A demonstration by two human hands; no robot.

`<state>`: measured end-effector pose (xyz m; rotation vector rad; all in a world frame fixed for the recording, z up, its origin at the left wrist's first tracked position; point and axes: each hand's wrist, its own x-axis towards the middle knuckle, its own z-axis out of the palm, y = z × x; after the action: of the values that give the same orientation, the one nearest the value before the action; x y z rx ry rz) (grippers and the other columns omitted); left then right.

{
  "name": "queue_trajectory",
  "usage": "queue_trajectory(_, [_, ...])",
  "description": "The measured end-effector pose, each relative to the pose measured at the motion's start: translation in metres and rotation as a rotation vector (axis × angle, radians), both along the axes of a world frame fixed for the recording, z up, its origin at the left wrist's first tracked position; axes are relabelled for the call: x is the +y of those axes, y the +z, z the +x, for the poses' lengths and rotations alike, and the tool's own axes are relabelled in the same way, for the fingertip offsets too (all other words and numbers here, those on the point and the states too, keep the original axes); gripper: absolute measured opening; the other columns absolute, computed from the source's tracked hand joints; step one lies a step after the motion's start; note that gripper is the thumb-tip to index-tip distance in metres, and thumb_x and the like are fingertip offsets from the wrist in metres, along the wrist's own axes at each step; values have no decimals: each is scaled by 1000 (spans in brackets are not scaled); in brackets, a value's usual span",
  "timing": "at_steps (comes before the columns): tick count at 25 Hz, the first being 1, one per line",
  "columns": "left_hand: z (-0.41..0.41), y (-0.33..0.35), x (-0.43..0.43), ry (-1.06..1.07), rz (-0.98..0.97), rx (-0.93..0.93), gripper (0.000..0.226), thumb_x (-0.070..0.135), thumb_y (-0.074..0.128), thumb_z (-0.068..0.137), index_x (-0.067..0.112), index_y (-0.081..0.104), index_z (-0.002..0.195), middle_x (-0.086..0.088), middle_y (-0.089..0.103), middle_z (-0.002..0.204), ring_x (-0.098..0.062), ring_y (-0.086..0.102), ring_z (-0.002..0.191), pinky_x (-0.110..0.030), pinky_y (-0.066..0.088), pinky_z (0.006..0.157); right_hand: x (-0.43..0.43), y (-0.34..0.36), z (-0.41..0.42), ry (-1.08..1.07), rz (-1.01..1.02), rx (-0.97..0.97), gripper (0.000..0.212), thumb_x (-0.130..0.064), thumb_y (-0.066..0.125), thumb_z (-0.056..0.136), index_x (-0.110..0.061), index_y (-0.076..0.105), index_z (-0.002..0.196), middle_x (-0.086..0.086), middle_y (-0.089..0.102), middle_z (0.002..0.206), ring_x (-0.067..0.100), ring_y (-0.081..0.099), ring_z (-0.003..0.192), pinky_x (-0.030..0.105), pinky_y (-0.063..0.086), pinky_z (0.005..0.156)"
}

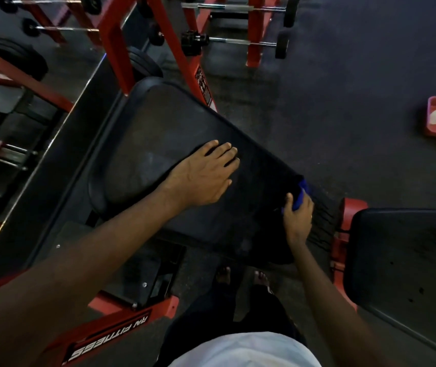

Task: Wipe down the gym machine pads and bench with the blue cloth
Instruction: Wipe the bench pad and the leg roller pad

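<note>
Black bench pad (158, 133), L hand (201, 178) flat on it, R hand (297, 217) gripping blue cloth (301, 196), dark floor (344, 88), red frame (112, 41).

left hand (203, 176) on the back pad (153, 123), right hand (297, 221) with cloth (301, 198) at its right edge, seat pad (402, 260) further right.

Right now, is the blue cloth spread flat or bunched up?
Bunched: the blue cloth shows only as a small wad gripped by the right hand on the bench pad.
</note>
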<state>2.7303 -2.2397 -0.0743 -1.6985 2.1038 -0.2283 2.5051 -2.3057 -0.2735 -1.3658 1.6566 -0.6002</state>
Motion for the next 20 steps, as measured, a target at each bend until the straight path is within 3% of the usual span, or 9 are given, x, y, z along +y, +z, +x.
queue_trajectory(3, [0,1,0,-11,-12,-5,55,41,34,102,9,41,147,-15,39,153,-30,34,143,-46,25,118,40,29,15,57,-107,-41,45,-33,53,102,-25,46,147,1,44,153,21,38,145,40,39,109])
queue_trajectory(7, [-2,1,0,-18,-19,-3,56,41,35,101,9,42,146,-16,40,153,-30,34,143,-47,25,118,120,72,29,361,-264,-147,51,-28,55,101,-30,42,150,-8,29,161,5,15,152,18,24,117])
queue_trajectory(9, [-2,1,0,-19,-18,-10,56,42,33,102,10,40,148,-15,38,154,-30,33,144,-47,24,118,116,70,27,401,-288,-177,52,-25,56,101,-28,42,150,-5,29,162,5,15,152,21,25,119])
queue_trajectory(13, [-2,1,0,-9,-5,-21,57,43,33,102,11,39,148,-15,37,155,-29,32,144,-46,23,119,66,58,37,270,-221,-177,50,-29,55,101,-36,42,149,-4,32,161,9,18,152,29,36,106])
queue_trajectory(17, [-1,2,0,-9,8,-24,57,43,33,102,10,40,148,-14,38,154,-29,33,144,-46,24,119,-10,30,35,110,-181,-101,49,-37,55,100,-24,48,146,6,47,149,24,41,142,35,40,104])
queue_trajectory(20, [-3,7,0,-16,13,-16,56,42,35,101,10,41,146,-15,40,153,-29,34,143,-46,25,118,-36,25,31,30,-48,-35,50,-41,52,101,-19,48,146,4,47,148,27,49,133,37,40,102])
